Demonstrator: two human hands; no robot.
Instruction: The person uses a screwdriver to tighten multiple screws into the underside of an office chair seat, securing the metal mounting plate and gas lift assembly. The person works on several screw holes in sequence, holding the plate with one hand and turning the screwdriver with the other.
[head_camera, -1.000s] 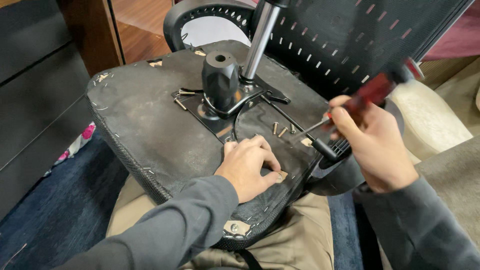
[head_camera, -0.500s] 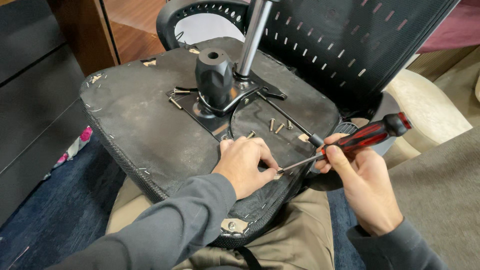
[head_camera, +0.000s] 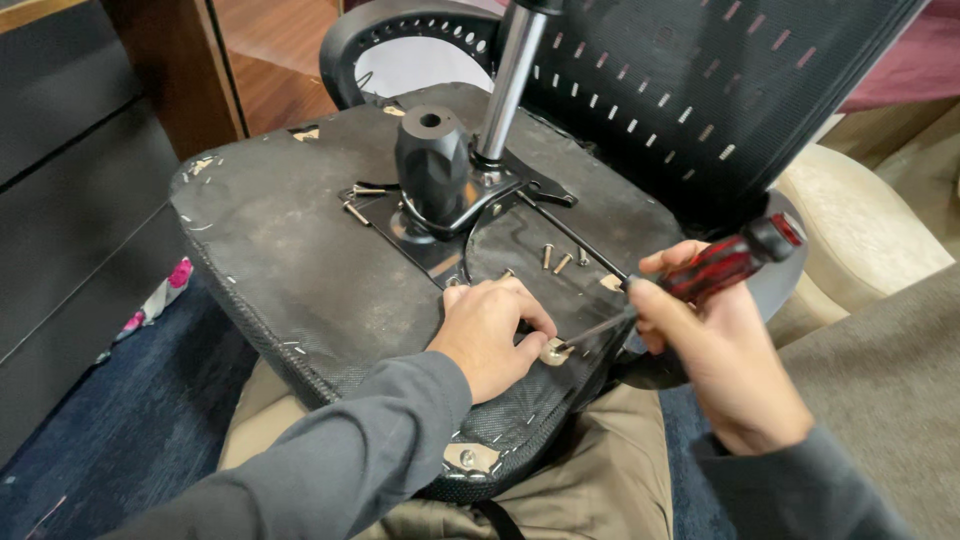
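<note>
An upturned office chair seat (head_camera: 290, 250) lies across my lap, black underside up. My left hand (head_camera: 490, 335) rests on it near the front edge, thumb and fingers pinching a small metal washer and screw (head_camera: 553, 351). My right hand (head_camera: 725, 350) grips a screwdriver with a red and black handle (head_camera: 725, 264). Its shaft slants down to the left and its tip meets the screw at my left fingertips. Loose screws (head_camera: 556, 260) lie on the seat just beyond my left hand.
A black metal mechanism plate with a knob (head_camera: 432, 175) and a chrome gas cylinder (head_camera: 508, 80) stands at the seat's middle. The black mesh backrest (head_camera: 700, 90) rises behind. Dark drawers (head_camera: 60, 200) stand left, beige cushions (head_camera: 860, 230) right, blue carpet (head_camera: 120, 440) below.
My right hand has brought the screwdriver down from a raised position and laid it flatter, so that its tip now meets the screw at my left fingers. The view has shifted slightly.
</note>
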